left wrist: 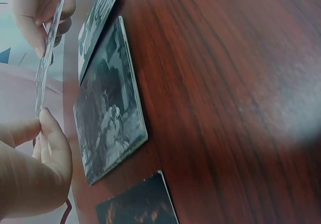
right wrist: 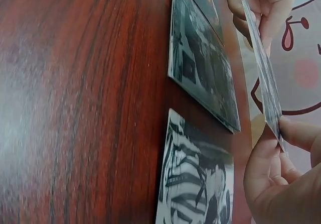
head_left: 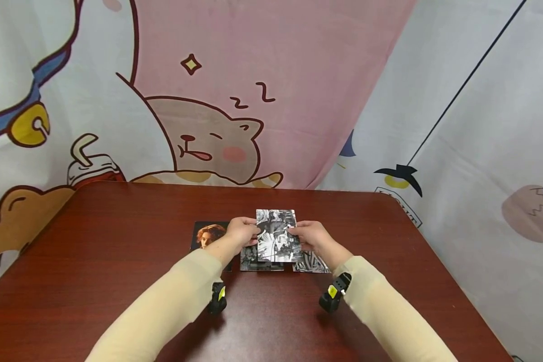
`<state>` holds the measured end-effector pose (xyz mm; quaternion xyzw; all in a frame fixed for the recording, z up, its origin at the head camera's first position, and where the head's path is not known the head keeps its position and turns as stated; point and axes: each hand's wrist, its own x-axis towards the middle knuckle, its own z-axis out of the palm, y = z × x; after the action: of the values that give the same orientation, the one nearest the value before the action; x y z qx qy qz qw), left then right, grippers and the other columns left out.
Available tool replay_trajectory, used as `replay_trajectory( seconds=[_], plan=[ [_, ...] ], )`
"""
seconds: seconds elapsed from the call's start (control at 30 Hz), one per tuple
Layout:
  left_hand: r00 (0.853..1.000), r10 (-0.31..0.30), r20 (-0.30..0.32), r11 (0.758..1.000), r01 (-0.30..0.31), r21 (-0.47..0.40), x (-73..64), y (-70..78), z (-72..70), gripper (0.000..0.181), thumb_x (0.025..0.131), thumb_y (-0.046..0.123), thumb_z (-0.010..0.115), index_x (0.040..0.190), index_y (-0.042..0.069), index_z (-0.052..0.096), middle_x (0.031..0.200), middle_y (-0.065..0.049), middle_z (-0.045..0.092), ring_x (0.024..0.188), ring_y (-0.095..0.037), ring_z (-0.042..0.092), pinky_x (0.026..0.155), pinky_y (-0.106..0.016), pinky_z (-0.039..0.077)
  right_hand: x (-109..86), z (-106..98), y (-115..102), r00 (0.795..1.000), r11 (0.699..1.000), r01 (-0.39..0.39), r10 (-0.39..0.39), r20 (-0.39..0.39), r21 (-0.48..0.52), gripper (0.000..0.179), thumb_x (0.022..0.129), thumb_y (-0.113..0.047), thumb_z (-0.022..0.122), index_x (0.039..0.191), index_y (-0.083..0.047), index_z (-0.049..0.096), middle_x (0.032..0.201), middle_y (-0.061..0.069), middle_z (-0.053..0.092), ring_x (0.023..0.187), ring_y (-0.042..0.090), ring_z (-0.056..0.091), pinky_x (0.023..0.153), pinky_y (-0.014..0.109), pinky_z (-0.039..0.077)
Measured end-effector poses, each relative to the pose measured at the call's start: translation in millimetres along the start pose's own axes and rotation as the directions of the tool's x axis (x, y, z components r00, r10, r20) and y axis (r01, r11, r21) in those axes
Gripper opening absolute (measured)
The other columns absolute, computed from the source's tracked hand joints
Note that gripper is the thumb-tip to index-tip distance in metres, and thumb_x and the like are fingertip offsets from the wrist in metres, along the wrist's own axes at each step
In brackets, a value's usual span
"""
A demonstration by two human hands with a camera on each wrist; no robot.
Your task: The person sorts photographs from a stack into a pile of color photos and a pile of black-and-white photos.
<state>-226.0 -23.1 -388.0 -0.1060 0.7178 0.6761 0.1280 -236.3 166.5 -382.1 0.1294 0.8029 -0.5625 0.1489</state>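
Both hands hold one black-and-white photo print [head_left: 277, 236] up above the table, its picture side toward the head camera. My left hand [head_left: 241, 233] pinches its left edge between thumb and fingers, and my right hand [head_left: 315, 236] pinches the right edge. Below it lies a stack of dark grey photo prints [left wrist: 111, 108], partly covered in the head view. To the right is a print with zebra-like stripes [right wrist: 195, 179], partly behind the right hand. A dark print with a red-haired head [head_left: 210, 234] lies to the left, partly hidden by the left arm.
The reddish-brown wooden table [head_left: 95, 271] has a rounded far edge. Behind it hangs a cartoon-printed cloth [head_left: 317, 60]. Each wrist carries a small black camera, the left camera [head_left: 217, 297] and right camera [head_left: 335, 292] both close over the tabletop.
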Motion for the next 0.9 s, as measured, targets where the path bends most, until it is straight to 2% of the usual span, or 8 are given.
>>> replay_trajectory(
  seconds=[0.23, 0.43, 0.5, 0.57, 0.63, 0.73, 0.8, 0.9],
  plan=[
    [1.0, 0.0, -0.005, 1.0, 0.0, 0.0, -0.9, 5.9, 11.4, 0.035, 0.089, -0.001, 0.055, 0.124, -0.004, 0.054, 0.116, -0.022, 0.057, 0.072, -0.013, 0.052, 0.058, -0.017, 0.053, 1.4, -12, 2, 1.0, 1.0, 0.007, -0.007, -0.014, 0.001, 0.036, 0.086, -0.011, 0.064, 0.118, 0.003, 0.054, 0.071, -0.004, 0.048, 0.057, 0.007, 0.04, 0.049, 0.019, 0.042],
    [1.0, 0.001, -0.005, 1.0, -0.001, 0.011, 0.0, 9.3, 23.5, 0.035, 0.088, -0.002, 0.055, 0.123, -0.005, 0.054, 0.117, -0.023, 0.057, 0.078, -0.019, 0.058, 0.067, -0.027, 0.058, 3.5, -25, 7, 1.0, 1.0, 0.004, -0.004, -0.008, 0.005, 0.03, 0.087, -0.011, 0.063, 0.113, 0.003, 0.055, 0.069, -0.005, 0.047, 0.056, 0.007, 0.039, 0.049, 0.019, 0.043],
    [1.0, -0.003, -0.007, 1.0, 0.003, 0.015, 4.7, 7.4, 27.9, 0.034, 0.088, -0.003, 0.055, 0.121, -0.004, 0.056, 0.116, -0.022, 0.058, 0.084, -0.023, 0.061, 0.071, -0.031, 0.059, 3.8, -30, 9, 1.0, 1.0, -0.002, 0.002, -0.008, -0.011, 0.031, 0.089, -0.011, 0.061, 0.115, 0.003, 0.055, 0.071, -0.005, 0.048, 0.058, 0.008, 0.041, 0.052, 0.02, 0.046],
    [0.999, 0.037, 0.009, 0.999, -0.037, -0.012, 22.0, -6.0, 32.5, 0.03, 0.086, -0.004, 0.056, 0.115, -0.001, 0.06, 0.106, -0.019, 0.06, 0.08, -0.023, 0.062, 0.068, -0.03, 0.059, 4.2, -34, 11, 1.0, 0.999, -0.011, 0.01, -0.014, -0.03, 0.031, 0.09, -0.012, 0.06, 0.117, 0.002, 0.055, 0.074, -0.005, 0.049, 0.061, 0.009, 0.044, 0.055, 0.021, 0.048],
    [0.999, 0.044, 0.006, 0.999, -0.044, -0.01, 26.3, -8.9, 37.4, 0.03, 0.085, -0.005, 0.055, 0.114, -0.002, 0.06, 0.104, -0.02, 0.06, 0.08, -0.024, 0.063, 0.067, -0.031, 0.059, 4.6, -38, 13, 1.0, 0.999, -0.015, 0.014, -0.016, -0.037, 0.031, 0.091, -0.012, 0.058, 0.117, 0.003, 0.055, 0.074, -0.004, 0.05, 0.062, 0.009, 0.047, 0.055, 0.021, 0.048],
    [0.999, 0.049, 0.01, 0.999, -0.049, -0.014, 23.0, -8.4, 42.9, 0.031, 0.085, -0.005, 0.054, 0.115, -0.003, 0.059, 0.106, -0.022, 0.06, 0.08, -0.023, 0.062, 0.066, -0.029, 0.059, 5.2, -43, 16, 1.0, 0.999, -0.019, 0.018, -0.025, -0.04, 0.03, 0.091, -0.012, 0.058, 0.117, 0.003, 0.054, 0.074, -0.005, 0.051, 0.062, 0.008, 0.049, 0.054, 0.02, 0.049],
    [1.0, 0.011, -0.002, 1.0, -0.011, 0.015, 7.0, 3.4, 46.1, 0.034, 0.088, -0.005, 0.051, 0.121, -0.005, 0.055, 0.116, -0.025, 0.058, 0.087, -0.025, 0.062, 0.068, -0.028, 0.059, 5.0, -46, 18, 0.999, 0.999, -0.019, 0.018, -0.028, -0.04, 0.031, 0.091, -0.012, 0.058, 0.118, 0.003, 0.055, 0.073, -0.005, 0.052, 0.061, 0.008, 0.05, 0.053, 0.019, 0.049],
    [1.0, 0.021, -0.001, 1.0, -0.021, 0.008, 3.7, 3.6, 51.1, 0.034, 0.087, -0.006, 0.05, 0.121, -0.007, 0.055, 0.115, -0.027, 0.058, 0.088, -0.026, 0.063, 0.062, -0.023, 0.057, 3.8, -51, 20, 0.999, 1.0, -0.013, 0.012, -0.035, -0.028, 0.032, 0.091, -0.014, 0.058, 0.118, 0.003, 0.055, 0.07, -0.006, 0.051, 0.06, 0.007, 0.048, 0.052, 0.018, 0.048]
  ],
)
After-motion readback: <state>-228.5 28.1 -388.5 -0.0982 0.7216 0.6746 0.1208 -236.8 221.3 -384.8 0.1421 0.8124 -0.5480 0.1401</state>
